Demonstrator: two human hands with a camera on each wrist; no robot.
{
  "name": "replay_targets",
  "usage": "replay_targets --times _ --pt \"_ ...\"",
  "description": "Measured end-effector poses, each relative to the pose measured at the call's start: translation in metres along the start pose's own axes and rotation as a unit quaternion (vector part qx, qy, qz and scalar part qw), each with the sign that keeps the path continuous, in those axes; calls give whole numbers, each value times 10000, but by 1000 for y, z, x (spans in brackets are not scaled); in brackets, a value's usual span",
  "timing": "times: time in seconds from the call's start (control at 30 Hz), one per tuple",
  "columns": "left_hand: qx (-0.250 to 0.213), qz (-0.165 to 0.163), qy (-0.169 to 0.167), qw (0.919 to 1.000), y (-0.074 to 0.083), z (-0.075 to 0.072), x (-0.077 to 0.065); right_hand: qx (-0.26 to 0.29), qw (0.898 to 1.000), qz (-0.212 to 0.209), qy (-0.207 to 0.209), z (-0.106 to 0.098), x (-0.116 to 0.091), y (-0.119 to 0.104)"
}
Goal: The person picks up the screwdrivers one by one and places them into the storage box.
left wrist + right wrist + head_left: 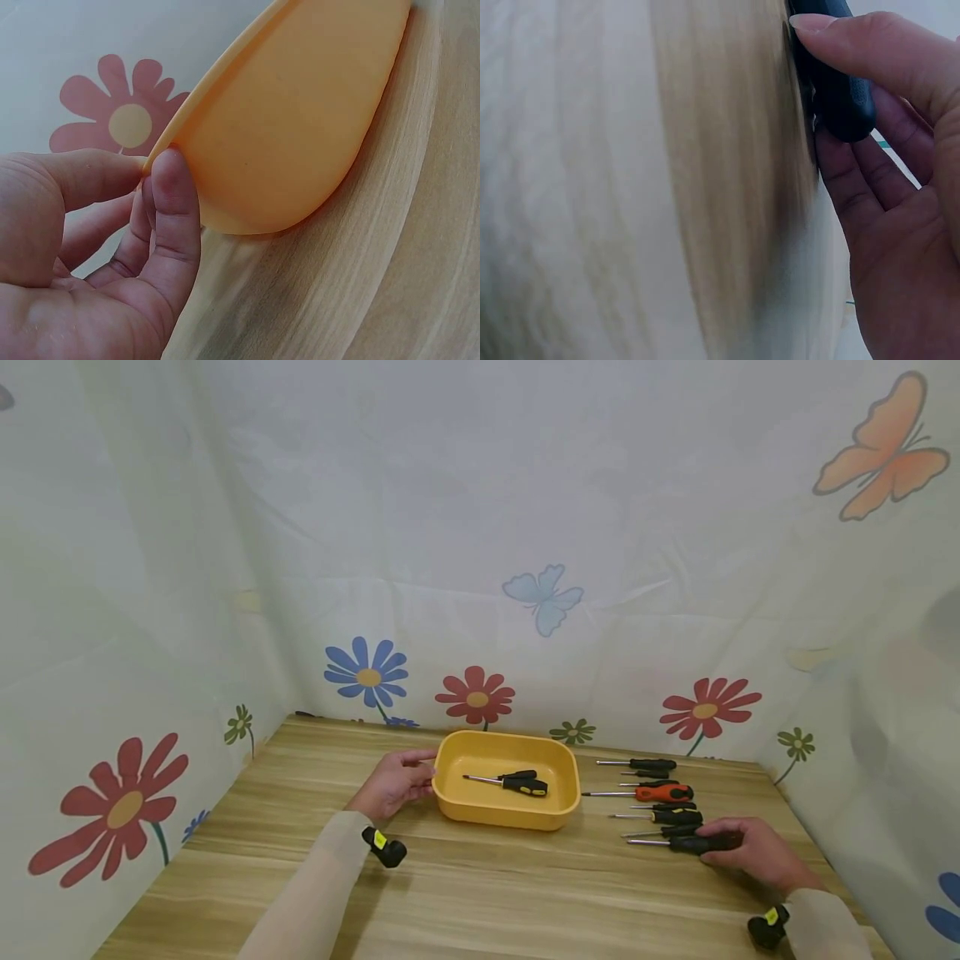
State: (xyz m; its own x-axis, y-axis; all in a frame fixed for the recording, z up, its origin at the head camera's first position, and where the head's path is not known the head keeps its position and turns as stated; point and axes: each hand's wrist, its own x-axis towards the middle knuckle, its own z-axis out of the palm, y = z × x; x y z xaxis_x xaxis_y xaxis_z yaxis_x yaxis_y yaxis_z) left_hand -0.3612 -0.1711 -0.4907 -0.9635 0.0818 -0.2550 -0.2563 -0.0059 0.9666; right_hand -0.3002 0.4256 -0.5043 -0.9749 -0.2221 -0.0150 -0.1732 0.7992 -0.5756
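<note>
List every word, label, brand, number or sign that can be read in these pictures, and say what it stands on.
Nothing can be read in any view.
Left yellow label, on the left black wrist camera: too small to read.
Right yellow label, on the right black wrist camera: too small to read.
Screwdriver handles: any marks too small or blurred to read.
Yellow tray: no lettering shows.
Wall: printed flowers and butterflies, no words seen.

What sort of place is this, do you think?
Hard to be sure, but it looks like a small screened-off work corner: flower-printed sheeting hangs behind and beside a wood-grain table, where screwdrivers lie beside a yellow tray.
</note>
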Motion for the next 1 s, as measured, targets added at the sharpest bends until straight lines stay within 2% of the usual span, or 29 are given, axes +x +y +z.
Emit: replay_targets --times 0.37,0.63,0.8,1.0 --pt "-37 -65 -3 10000 0 -1 0 99 9999 48 32 -1 -1 -3" --pt "-61 -47 27 10000 -1 0 0 468 9982 377 24 -2 -6 -11" --pt "-42 -69 26 10000 -1 0 1 610 9968 479 194 -2 -7 -20" --pt "-32 -99 23 9999 -2 -1 3 653 9963 372 405 -4 -5 -28"
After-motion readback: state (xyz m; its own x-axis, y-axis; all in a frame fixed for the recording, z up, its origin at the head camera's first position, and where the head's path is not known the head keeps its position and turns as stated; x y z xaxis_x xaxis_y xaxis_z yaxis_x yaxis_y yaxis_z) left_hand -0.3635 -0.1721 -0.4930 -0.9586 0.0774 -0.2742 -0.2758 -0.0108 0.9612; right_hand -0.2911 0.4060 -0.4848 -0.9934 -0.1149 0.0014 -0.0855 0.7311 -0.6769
